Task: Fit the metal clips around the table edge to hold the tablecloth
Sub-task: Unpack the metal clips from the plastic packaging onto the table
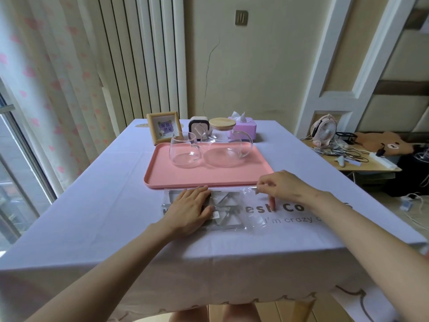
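Left margin: a curtain [58,84] with pink print hangs close beside the left edge of the worktop [209,260].
Tablecloth [92,217]: lilac, covers the whole worktop and drapes over the near edge with a scalloped hem; its printed lettering is partly hidden.
Rear row: a picture frame [163,129], a small dark-faced device [196,127] and a purple tissue box [243,129] stand behind the tray.
Left hand [190,211]: lies flat on the left part of the plastic bag [250,219], fingers [199,192] straight and close together, pressing it to the cloth.
Obstruction: a pink tray [209,181] sits just behind the bag, carrying a glass cup [184,149] and a glass teapot [226,147] with a wooden lid.
Metal clips [226,203]: grey triangular shapes inside the clear bag, between the two hands, on the worktop's near half.
Right hand [282,185]: thumb and forefinger pinch the bag's far right edge; the other fingers are curled.
Right margin: a side desk [371,165] stands apart, holding a fan [323,130] and tangled cables [348,152].
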Available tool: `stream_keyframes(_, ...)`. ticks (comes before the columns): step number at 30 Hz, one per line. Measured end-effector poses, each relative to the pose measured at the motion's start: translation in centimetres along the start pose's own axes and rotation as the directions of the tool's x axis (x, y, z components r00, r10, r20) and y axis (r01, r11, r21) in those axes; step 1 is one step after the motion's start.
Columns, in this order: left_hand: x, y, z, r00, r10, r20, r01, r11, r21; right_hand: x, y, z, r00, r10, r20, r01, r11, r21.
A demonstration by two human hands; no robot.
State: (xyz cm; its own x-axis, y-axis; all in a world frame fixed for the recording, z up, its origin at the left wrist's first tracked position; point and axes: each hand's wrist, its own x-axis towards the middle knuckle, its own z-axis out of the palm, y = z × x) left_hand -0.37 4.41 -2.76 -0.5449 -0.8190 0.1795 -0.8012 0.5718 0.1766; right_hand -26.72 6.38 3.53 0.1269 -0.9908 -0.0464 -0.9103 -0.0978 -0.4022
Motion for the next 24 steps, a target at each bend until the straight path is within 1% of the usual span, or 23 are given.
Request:
stream_keyframes(2,0.0,0.1,0.1,1.000,-0.010,0.020,0.010,1.000,0.010,-0.1,-0.5,0.7,0.999,-0.026,-0.019,0.023,0.990,-0.136)
stream_keyframes(4,0.0,-0.1,-0.3,0.998,0.010,0.068,-0.006,0.998,-0.062,0.0,-1.3,1.4,1.000,-0.024,-0.019,0.020,0.984,-0.178)
stream_keyframes(5,0.0,-0.5,-0.6,0.996,0.030,0.080,-0.017,0.988,-0.156,0.1,-1.5,1.8,0.999,-0.007,-0.039,0.001,0.987,-0.163)
stream_keyframes(6,-0.2,-0.9,-0.9,0.997,0.041,0.060,-0.023,0.962,-0.272,0.3,-1.7,2.2,0.997,0.013,-0.071,-0.022,0.992,-0.125)
stream_keyframes(7,-0.4,-1.4,-1.1,1.000,0.021,-0.005,-0.021,0.931,-0.364,0.5,-1.9,2.6,0.995,0.042,-0.092,-0.048,0.997,-0.059)
stream_keyframes(8,-0.6,-1.9,-1.3,0.993,-0.043,-0.109,-0.005,0.913,-0.407,0.7,-2.0,2.9,0.992,0.090,-0.092,-0.086,0.995,0.052)
stream_keyframes(9,-0.9,-2.5,-1.5,0.963,-0.144,-0.226,0.045,0.919,-0.391,0.9,-2.1,3.2,0.987,0.147,-0.065,-0.132,0.972,0.195)
stream_keyframes(10,-1.1,-3.1,-1.8,0.912,-0.246,-0.329,0.132,0.934,-0.331,1.0,-2.1,3.3,0.980,0.200,-0.021,-0.182,0.926,0.331)
stream_keyframes(11,-1.3,-3.6,-2.1,0.861,-0.332,-0.385,0.247,0.935,-0.253,1.1,-2.3,3.3,0.970,0.241,0.025,-0.228,0.869,0.440)
stream_keyframes(12,-1.5,-4.0,-2.3,0.832,-0.393,-0.391,0.353,0.920,-0.172,1.2,-2.3,3.3,0.960,0.272,0.062,-0.264,0.817,0.512)
stream_keyframes(13,-1.7,-4.3,-2.4,0.826,-0.439,-0.355,0.433,0.896,-0.099,1.4,-2.4,3.3,0.952,0.294,0.087,-0.291,0.780,0.555)
stream_keyframes(14,-1.8,-4.5,-2.4,0.829,-0.470,-0.303,0.480,0.876,-0.046,1.6,-2.5,3.4,0.946,0.308,0.100,-0.307,0.753,0.582)
stream_keyframes(15,-1.8,-4.7,-2.2,0.834,-0.487,-0.259,0.500,0.866,-0.019,1.8,-2.6,3.5,0.942,0.318,0.107,-0.316,0.735,0.600)
stream_keyframes(17,-1.8,-4.6,-1.7,0.837,-0.498,-0.226,0.507,0.862,-0.018,2.2,-2.6,3.7,0.937,0.331,0.112,-0.327,0.720,0.612)
stream_keyframes(21,-1.8,-3.6,-1.3,0.801,-0.547,-0.245,0.537,0.836,-0.112,2.2,-2.7,3.6,0.933,0.327,0.151,-0.347,0.703,0.620)
stream_keyframes(24,-1.5,-3.2,-1.5,0.798,-0.546,-0.255,0.512,0.838,-0.190,1.8,-3.2,3.3,0.925,0.335,0.178,-0.363,0.645,0.673)
